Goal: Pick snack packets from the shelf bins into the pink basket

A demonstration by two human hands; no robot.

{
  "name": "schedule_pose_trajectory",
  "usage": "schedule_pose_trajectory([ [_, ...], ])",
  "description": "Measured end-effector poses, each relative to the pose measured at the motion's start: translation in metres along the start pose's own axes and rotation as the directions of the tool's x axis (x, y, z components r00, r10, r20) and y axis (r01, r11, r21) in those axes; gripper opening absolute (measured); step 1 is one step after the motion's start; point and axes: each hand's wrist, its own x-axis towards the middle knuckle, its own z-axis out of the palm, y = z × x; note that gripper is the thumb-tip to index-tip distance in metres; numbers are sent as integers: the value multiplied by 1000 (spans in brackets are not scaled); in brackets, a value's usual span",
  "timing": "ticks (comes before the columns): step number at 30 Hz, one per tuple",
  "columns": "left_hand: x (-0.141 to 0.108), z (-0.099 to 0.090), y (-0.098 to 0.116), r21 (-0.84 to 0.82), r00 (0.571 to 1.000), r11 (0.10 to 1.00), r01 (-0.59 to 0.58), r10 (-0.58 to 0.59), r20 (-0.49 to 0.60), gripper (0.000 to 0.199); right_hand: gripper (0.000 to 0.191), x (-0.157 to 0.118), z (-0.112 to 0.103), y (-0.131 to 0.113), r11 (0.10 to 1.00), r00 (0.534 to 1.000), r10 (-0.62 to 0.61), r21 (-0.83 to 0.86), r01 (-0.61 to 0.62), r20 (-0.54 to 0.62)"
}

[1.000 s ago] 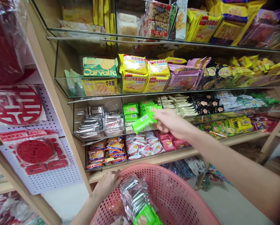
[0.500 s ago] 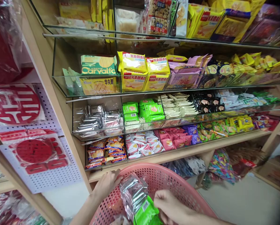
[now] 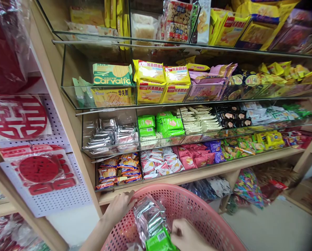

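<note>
A pink perforated plastic basket (image 3: 197,205) stands below the shelves. My left hand (image 3: 120,205) is closed over its left rim. Inside lies a clear bag (image 3: 149,212) with silver-wrapped packets. Overlapping its lower end is a bright green snack packet (image 3: 159,240) with a white barcode label. Curled against the right edge of that packet is my right hand (image 3: 187,232), its fingers closed and fingertips partly hidden.
Ahead are glass-fronted shelves. Green packets (image 3: 170,125), silver packets (image 3: 127,134) and orange-blue packets (image 3: 119,169) fill the nearest bins. A wooden upright (image 3: 74,136) stands left. A colourful bag (image 3: 248,188) sits low at right.
My right hand and the green packet have shifted slightly left and down within the basket. My left hand stays on the rim. The view has moved a little.
</note>
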Motion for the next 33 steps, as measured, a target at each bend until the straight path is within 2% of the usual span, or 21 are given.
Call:
schedule_pose_trajectory([
  [2, 0, 0, 0, 7, 1000, 1000, 3, -3, 9, 27, 18, -2, -7, -3, 988, 996, -84, -128, 82, -12],
  [4, 0, 1, -1, 13, 1000, 1000, 3, -3, 10, 26, 11, -5, -12, -7, 913, 960, -280, -302, 275, 27],
  [5, 0, 2, -1, 13, 1000, 1000, 3, -4, 5, 26, 11, -6, -14, -8, 818, 909, -409, -408, 405, 81],
  [7, 0, 5, -3, 9, 1000, 1000, 2, -2, -9, 26, 17, -7, -13, -10, 529, 754, -615, -587, 613, 233],
  [8, 0, 6, -3, 7, 1000, 1000, 0, 0, -16, 26, 19, -6, -12, -11, 388, 680, -670, -641, 663, 298],
  [9, 0, 7, -3, 6, 1000, 1000, -2, 2, -19, 26, 18, -6, -10, -11, 282, 625, -706, -678, 679, 333],
  [11, 1, 8, -4, 6, 1000, 1000, -5, 5, -20, 27, 19, -4, -6, -10, 180, 572, -748, -726, 664, 338],
  [14, 1, 6, -3, 12, 1000, 1000, 2, -2, -12, 28, 21, 2, -3, -11, 137, 558, -762, -761, 634, 328],
  [19, 0, 2, 0, 12, 1000, 1000, 11, -11, 2, 29, 24, 8, 2, -8, 133, 535, -788, -764, 632, 305],
  [22, 0, 2, 1, 7, 1000, 1000, 17, -17, 10, 29, 22, 5, 2, -8, 144, 548, -782, -770, 622, 296],
  [24, -1, 1, 1, 1, 1000, 1000, 15, -15, 9, 29, 22, 2, -4, -13, 143, 548, -771, -752, 644, 323],
  [26, -1, 1, 1, -9, 1000, 1000, 17, -17, 12, 30, 25, 3, -21, -28, 164, 534, -787, -729, 665, 310],
  [29, 0, 0, 1, -27, 999, 999, 28, -28, 15, 30, 41, 16, -67, -69, 251, 525, -832, -719, 648, 183],
  [31, 0, -1, 2, -28, 999, 999, 38, -38, 18, 29, 30, 32, -105, -105, 285, 529, -842, -746, 602, 105],
  [33, -1, -3, 3, -19, 999, 999, 43, -42, 29, 29, 25, 53, -142, -141, 325, 553, -833, -822, 468, -15],
])
